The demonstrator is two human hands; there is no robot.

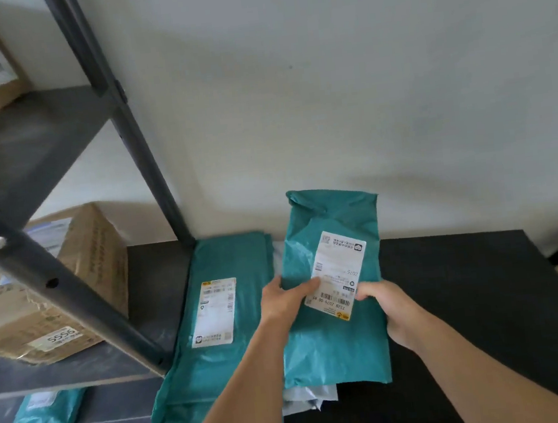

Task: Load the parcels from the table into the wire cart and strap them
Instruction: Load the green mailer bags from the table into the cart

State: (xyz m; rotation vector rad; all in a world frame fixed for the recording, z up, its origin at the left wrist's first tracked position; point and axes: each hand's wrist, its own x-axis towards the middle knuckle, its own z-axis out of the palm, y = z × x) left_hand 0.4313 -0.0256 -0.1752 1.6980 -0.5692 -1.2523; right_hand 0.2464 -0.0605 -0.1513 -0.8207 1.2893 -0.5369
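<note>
Teal parcel [335, 336], side edges gripped (label [337, 274] up), black table [486, 293] stretching right

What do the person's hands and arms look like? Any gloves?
No gloves: the left hand and right hand are bare. No sleeves show on the forearms, and I see no rings, watch or bracelets.

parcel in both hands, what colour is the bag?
Teal green, with a white label; the parcel shows clearly in the head view.
</note>
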